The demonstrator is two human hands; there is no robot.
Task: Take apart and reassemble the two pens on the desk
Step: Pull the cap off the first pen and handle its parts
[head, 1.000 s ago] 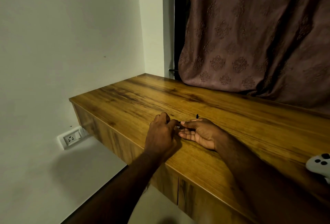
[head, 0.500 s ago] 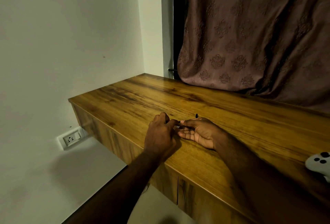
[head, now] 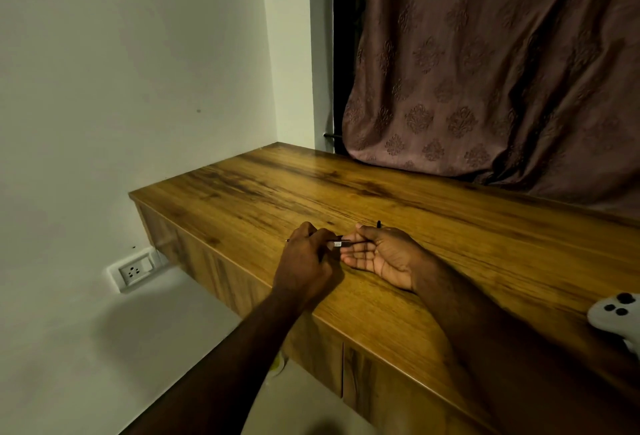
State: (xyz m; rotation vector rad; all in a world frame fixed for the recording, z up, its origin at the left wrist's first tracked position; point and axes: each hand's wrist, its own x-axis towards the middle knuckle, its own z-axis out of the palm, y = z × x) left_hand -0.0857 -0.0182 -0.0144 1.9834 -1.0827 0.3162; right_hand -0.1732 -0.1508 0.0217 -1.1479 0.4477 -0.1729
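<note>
a: wood-grain table (head: pixel 433 213), brown and streaky, set into the corner under a plain white wall (head: pixel 121 88). what are the hands doing on it?

b: both rest on the near part of the table. the left hand (head: pixel 304 261) is knuckles-up, its fingers (head: pixel 313 232) curled shut around one end of a thin dark pen (head: pixel 341 243). the right hand (head: pixel 384 254) lies palm-up just beside it, thumb and forefinger pinching the other end of the same pen.

a: so the pen bridges the two hands?

b: yes, it runs roughly level between them, a little above the table surface. there's a small pale label or band on it near the middle. i can't tell whether it is one piece or two parts meeting there; it's too thin and dim.

a: and the second pen?

b: only a short black tip (head: pixel 378 224) shows, poking up behind the right hand's fingers. whether it is a pen, a cap or part of the held one, i can't tell.

a: anything else around?

b: a white game controller (head: pixel 614 320) with dark buttons at the table's right edge, well apart from the hands. a mauve patterned curtain (head: pixel 502 71) hangs behind the table, and a white wall socket (head: pixel 133 271) sits low on the wall to the left.
</note>
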